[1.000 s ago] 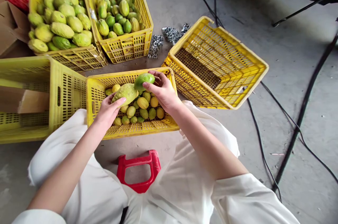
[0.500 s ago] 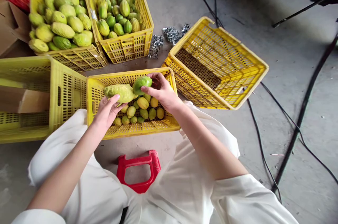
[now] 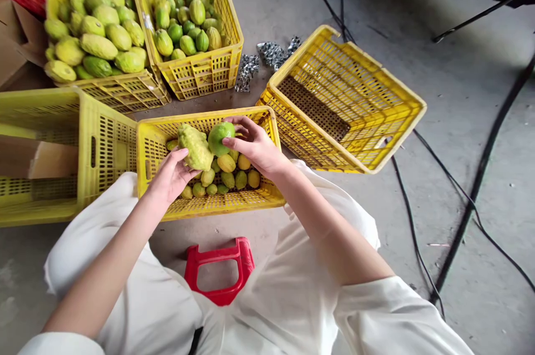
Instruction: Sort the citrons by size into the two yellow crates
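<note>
My left hand (image 3: 170, 176) grips a long, knobbly yellow-green fruit (image 3: 194, 146) over the near yellow crate (image 3: 217, 205). My right hand (image 3: 256, 146) holds a rounder green fruit (image 3: 219, 137) right beside it, the two fruits almost touching. Below them, several small yellow and green fruits (image 3: 228, 171) lie on the crate's floor.
A tilted yellow crate (image 3: 346, 98) sits to the right with nothing in it. Two crates of fruit stand behind, one with large fruit (image 3: 94, 37), one with smaller fruit (image 3: 188, 26). A yellow crate holding cardboard (image 3: 45, 160) is at left. Black cables (image 3: 472, 204) cross the floor; a red stool (image 3: 219, 271) is beneath me.
My left hand has turned the long fruit from lying sideways to nearly upright. My right hand has lowered the green fruit slightly and rotated it.
</note>
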The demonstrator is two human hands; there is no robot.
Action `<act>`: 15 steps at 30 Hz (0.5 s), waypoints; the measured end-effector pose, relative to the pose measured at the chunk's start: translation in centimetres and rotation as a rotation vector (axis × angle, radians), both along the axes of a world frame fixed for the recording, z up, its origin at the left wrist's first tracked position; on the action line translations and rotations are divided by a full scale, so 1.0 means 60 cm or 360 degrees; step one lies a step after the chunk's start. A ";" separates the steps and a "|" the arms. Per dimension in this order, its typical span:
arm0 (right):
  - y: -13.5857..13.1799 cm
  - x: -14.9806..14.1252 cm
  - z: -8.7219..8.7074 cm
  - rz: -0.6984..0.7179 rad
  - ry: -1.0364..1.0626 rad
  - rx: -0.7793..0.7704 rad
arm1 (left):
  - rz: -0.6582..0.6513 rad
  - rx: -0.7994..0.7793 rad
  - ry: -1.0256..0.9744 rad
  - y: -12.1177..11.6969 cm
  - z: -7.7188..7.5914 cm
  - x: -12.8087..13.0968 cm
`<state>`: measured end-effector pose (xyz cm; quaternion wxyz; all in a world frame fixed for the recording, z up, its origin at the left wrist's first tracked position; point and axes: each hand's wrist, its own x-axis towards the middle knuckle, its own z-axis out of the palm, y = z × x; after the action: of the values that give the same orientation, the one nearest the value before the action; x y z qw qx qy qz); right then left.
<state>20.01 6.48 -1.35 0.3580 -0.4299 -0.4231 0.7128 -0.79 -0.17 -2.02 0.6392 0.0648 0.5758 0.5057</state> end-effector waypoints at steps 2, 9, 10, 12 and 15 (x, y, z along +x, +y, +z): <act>0.000 0.001 -0.003 0.0007 0.0014 -0.0016 | -0.0007 0.0014 -0.0008 -0.001 -0.001 0.000; -0.002 -0.004 -0.001 -0.0047 0.0040 -0.0166 | 0.0006 0.0005 0.0048 -0.001 -0.005 -0.001; -0.003 -0.005 -0.001 -0.0036 0.0035 -0.0184 | 0.0004 0.0007 0.0059 -0.001 -0.005 -0.001; -0.004 -0.007 -0.005 -0.0022 0.0016 -0.0164 | 0.0012 0.0008 0.0070 -0.001 -0.006 0.000; -0.005 -0.009 -0.013 -0.0024 -0.0061 -0.0043 | 0.0014 0.0003 0.0050 -0.001 -0.003 0.004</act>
<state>19.49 6.19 -2.12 0.3495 -0.4514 -0.4170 0.7072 -0.56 -0.23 -2.21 0.6279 0.0706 0.5855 0.5078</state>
